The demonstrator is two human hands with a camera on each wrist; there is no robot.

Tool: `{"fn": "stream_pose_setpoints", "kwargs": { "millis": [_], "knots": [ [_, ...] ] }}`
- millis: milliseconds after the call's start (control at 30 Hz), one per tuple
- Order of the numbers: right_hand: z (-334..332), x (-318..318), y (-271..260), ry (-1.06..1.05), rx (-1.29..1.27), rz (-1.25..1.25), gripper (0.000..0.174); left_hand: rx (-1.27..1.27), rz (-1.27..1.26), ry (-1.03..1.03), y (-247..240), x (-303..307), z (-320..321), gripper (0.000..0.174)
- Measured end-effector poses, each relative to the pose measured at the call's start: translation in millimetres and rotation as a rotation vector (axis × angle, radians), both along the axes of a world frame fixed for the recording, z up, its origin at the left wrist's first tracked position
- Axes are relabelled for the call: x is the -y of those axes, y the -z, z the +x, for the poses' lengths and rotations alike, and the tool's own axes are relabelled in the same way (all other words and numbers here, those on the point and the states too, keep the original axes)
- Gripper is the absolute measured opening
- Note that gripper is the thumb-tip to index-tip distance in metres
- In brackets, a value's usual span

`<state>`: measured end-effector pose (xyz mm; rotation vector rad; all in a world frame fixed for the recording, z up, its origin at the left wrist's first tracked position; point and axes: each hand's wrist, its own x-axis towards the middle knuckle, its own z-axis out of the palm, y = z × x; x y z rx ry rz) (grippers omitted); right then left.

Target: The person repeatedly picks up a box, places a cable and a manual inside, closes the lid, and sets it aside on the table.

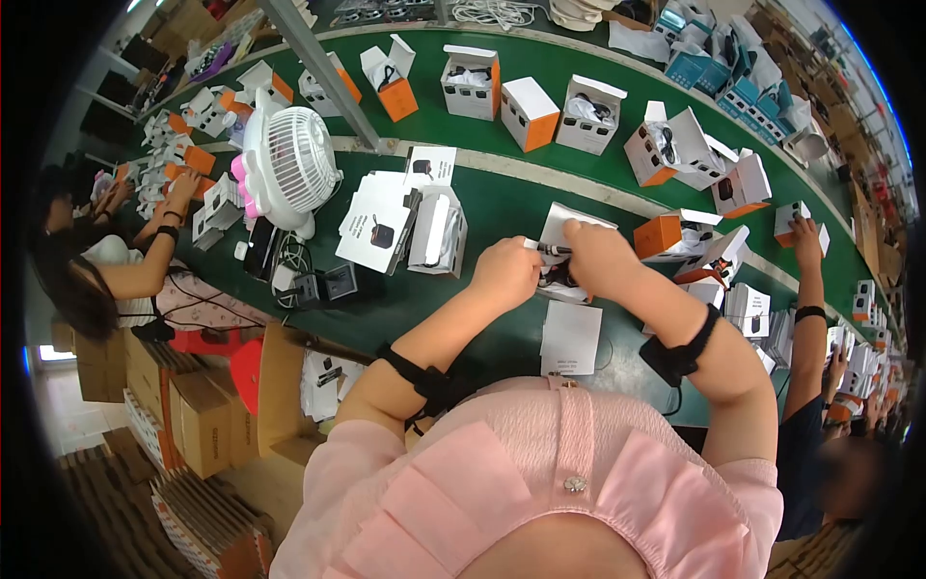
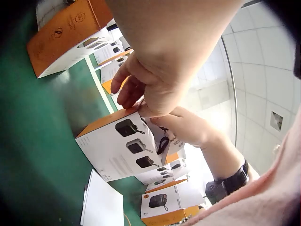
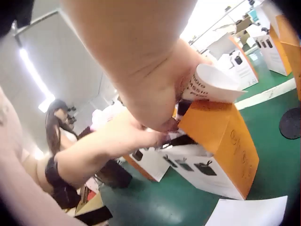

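Note:
Both hands are at the open top of a small white and orange box [image 2: 115, 148], printed with pictures of small black speakers. My left hand [image 1: 506, 275] has curled fingers and pinches a dark cord-like piece [image 1: 554, 250] over the opening. Close against it, my right hand [image 1: 603, 261] is bent over the box's other side, its fingertips partly hidden. A curled white printed sheet [image 3: 216, 84] stands up beside the right hand. Within the box, a black loop [image 2: 162, 145] shows below the right hand. In front lies a white printed leaflet [image 1: 571, 338].
Left of the hands stand another open box [image 1: 439, 232] and a stack of printed flat cartons [image 1: 376, 222]. A white fan [image 1: 294, 164] is farther left. Several open boxes [image 1: 588, 116] line the green bench behind. Other people work at both sides.

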<state>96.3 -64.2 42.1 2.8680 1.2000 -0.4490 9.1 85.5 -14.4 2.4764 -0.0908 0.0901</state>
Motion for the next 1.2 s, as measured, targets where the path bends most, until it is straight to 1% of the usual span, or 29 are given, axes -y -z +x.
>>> {"fn": "stream_pose_setpoints", "kwargs": {
  "millis": [33, 67, 133, 167, 200, 267, 333, 433, 500, 533, 600, 633, 700, 733, 800, 833, 867, 933, 967, 1033, 1067, 1133, 1200],
  "knots": [
    [1.6, 12.6, -2.8, -0.058, 0.032, 0.058, 0.016, -0.005, -0.004, -0.003, 0.5, 1.9, -0.5, 0.009],
    [1.0, 14.2, -3.2, -0.059, 0.027, 0.051, 0.016, 0.023, -0.005, -0.007, 2.2, 1.6, 0.1, 0.009],
    [-2.5, 15.8, -9.5, -0.186, 0.111, -0.063, 0.008, 0.048, -0.017, -0.004, 5.4, 3.4, 0.2, 0.01],
    [-2.7, 7.5, -10.8, -0.183, 0.071, -0.167, 0.004, 0.058, -0.002, 0.011, 7.3, 3.3, 1.8, 0.01],
    [-6.4, -1.6, -10.7, -0.181, 0.074, -0.166, 0.004, 0.066, 0.014, 0.024, 8.0, 3.8, 3.8, 0.01],
    [-13.9, -16.5, -11.3, -0.245, 0.151, -0.374, 0.004, 0.055, 0.038, 0.023, 6.3, 5.3, 5.2, 0.011],
    [-11.6, -16.6, -16.6, -0.214, 0.107, -0.382, 0.004, 0.045, 0.067, 0.025, 2.2, 4.4, 4.2, 0.011],
    [-2.3, -22.3, -22.3, -0.167, 0.025, -0.418, 0.007, -0.001, 0.016, -0.005, 1.3, -3.6, 4.7, 0.012],
    [-2.3, -14.0, -20.5, -0.145, -0.038, -0.47, 0.01, 0.075, 0.044, 0.037, 10.2, -0.7, 6.5, 0.011],
    [-2.6, -12.1, -18.4, -0.14, -0.038, -0.475, 0.01, 0.076, 0.039, 0.041, 11.7, 0.1, 8.0, 0.011],
    [-5.7, -13.3, -7.7, -0.216, 0.024, -0.422, 0.009, 0.076, 0.027, 0.053, 13.2, -0.8, 9.1, 0.009],
    [-5.9, -24.0, 4.2, -0.215, 0.024, -0.42, 0.009, 0.076, 0.029, 0.054, 15.2, -8.9, 10.0, 0.009],
    [-6.8, -32.0, 17.6, -0.104, 0.084, -0.458, 0.009, 0.046, 0.022, 0.07, 13.0, -7.6, 11.6, 0.01],
    [-5.9, -36.2, 17.7, -0.101, 0.082, -0.458, 0.009, 0.045, 0.022, 0.073, 14.1, -7.6, 13.5, 0.01],
    [-4.0, -44.1, 13.4, -0.161, 0.084, -0.553, 0.008, 0.039, 0.041, 0.046, 15.6, -7.4, 14.9, 0.01],
    [1.3, -37.9, 17.7, -0.123, 0.085, -0.439, 0.008, 0.038, 0.04, 0.049, 14.7, -6.4, 13.0, 0.01],
    [6.9, -25.9, 15.2, -0.121, 0.096, -0.429, 0.008, 0.02, 0.03, 0.031, 14.8, -4.8, 14.3, 0.009],
    [10.6, -5.2, -5.4, 0.06, 0.015, -0.12, 0.01, 0.006, 0.017, 0.016, 13.8, -9.3, 15.9, 0.009],
    [15.7, 5.5, -5.4, 0.057, 0.018, -0.122, 0.01, 0.026, -0.007, 0.015, 16.5, -9.4, 15.9, 0.009],
    [18.6, 23.3, -5.1, -0.029, -0.066, 0.022, 0.011, 0.051, -0.015, 0.005, 17.3, -8.3, 14.3, 0.01],
    [15.6, 23.6, -0.5, -0.022, -0.067, 0.015, 0.011, 0.05, -0.022, 0.012, 19.1, -7.6, 14.5, 0.01],
    [9.1, 6.7, 16.1, -0.23, 0.187, -0.063, 0.009, 0.077, 0.0, 0.034, 26.0, -14.7, 18.1, 0.011],
    [2.3, -8.5, 10.7, -0.232, 0.18, -0.053, 0.007, 0.067, 0.024, 0.042, 25.9, -14.2, 18.2, 0.011]
  ]
}}
